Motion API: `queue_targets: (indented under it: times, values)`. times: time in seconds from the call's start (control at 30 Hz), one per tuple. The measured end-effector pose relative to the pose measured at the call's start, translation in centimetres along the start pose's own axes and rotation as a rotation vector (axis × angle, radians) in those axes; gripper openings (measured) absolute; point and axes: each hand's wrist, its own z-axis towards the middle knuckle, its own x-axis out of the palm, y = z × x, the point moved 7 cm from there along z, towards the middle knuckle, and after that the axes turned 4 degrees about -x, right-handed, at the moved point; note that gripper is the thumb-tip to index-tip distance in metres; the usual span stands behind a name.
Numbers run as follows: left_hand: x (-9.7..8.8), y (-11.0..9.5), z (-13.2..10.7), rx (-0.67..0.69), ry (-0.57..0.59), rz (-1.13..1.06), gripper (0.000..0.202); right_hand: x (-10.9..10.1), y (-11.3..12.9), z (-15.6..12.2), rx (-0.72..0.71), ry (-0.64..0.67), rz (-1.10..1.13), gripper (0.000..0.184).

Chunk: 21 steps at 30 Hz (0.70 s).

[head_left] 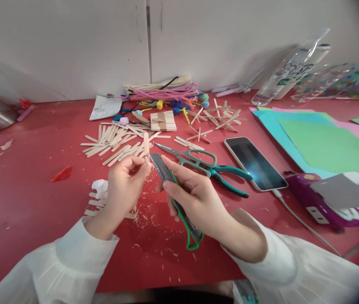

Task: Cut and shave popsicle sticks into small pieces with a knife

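My left hand pinches the lower end of a wooden craft stick and holds it upright above the red table. My right hand is wrapped round a green-handled utility knife, forefinger laid along its back. The knife's blade tip sits right beside the stick, close to my left fingertips. Fine wood shavings lie scattered on the table below both hands. White sleeves cover both forearms.
Loose craft sticks lie behind my hands, with a glued stick panel, pipe cleaners and pompoms further back. Green-handled scissors, a phone, coloured paper sheets and a purple device lie to the right.
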Motion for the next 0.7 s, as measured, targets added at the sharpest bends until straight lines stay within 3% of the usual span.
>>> queue_targets:
  times: [0.17, 0.37, 0.5, 0.7]
  values:
    - [-0.4, 0.1, 0.0, 0.001, -0.027, 0.008, 0.016, -0.2, 0.8, -0.3, -0.161, 0.025, -0.358, 0.052]
    - [-0.4, -0.5, -0.1, 0.046, -0.014, 0.095, 0.013, 0.0, 0.9, -0.4, -0.217, 0.047, -0.514, 0.053]
    - [-0.3, -1.1, -0.4, 0.12, -0.007, 0.137, 0.012, -0.1, 0.5, -0.4, -0.178, 0.06, -0.484, 0.053]
    - [-0.2, -1.3, -0.9, 0.158, -0.002, 0.263, 0.013, 0.0, -0.7, -0.6, 0.028, 0.05, -0.212, 0.055]
